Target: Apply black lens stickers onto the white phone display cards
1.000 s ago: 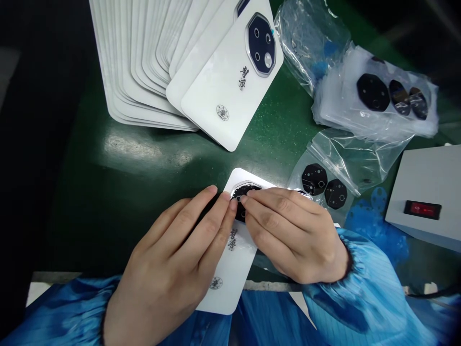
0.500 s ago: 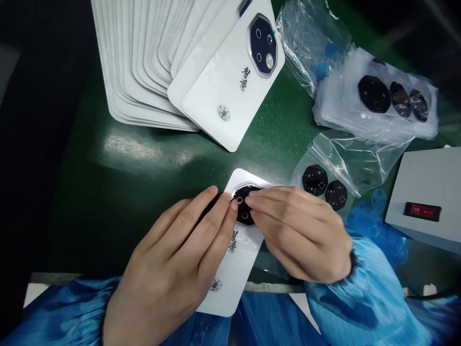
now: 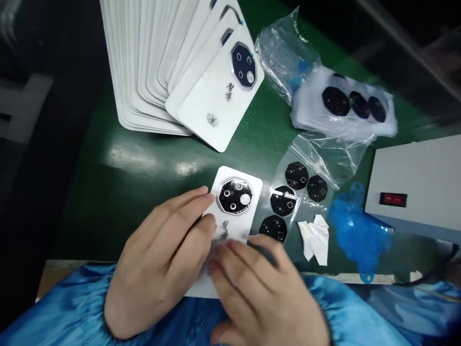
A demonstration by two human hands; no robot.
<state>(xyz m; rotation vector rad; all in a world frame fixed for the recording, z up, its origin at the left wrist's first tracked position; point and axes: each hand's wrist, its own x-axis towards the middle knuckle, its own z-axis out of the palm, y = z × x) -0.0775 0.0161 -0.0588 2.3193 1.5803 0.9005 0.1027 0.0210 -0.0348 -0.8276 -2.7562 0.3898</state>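
Observation:
A white phone back cover lies on the green mat near the front edge, its black octagonal camera lens uncovered and facing up. My left hand rests flat on the cover's left side, fingers stretched out. My right hand lies over the cover's lower end, fingers extended and touching it. Both sleeves are blue.
A fanned stack of white back covers lies at the back left. Loose black lens pieces sit on clear plastic bags to the right, beside a white scrap, blue film pieces and a grey box with a red switch.
My right hand has drawn back from the camera lens to the cover's lower end, leaving the lens exposed. The view has shifted, showing more of the right side.

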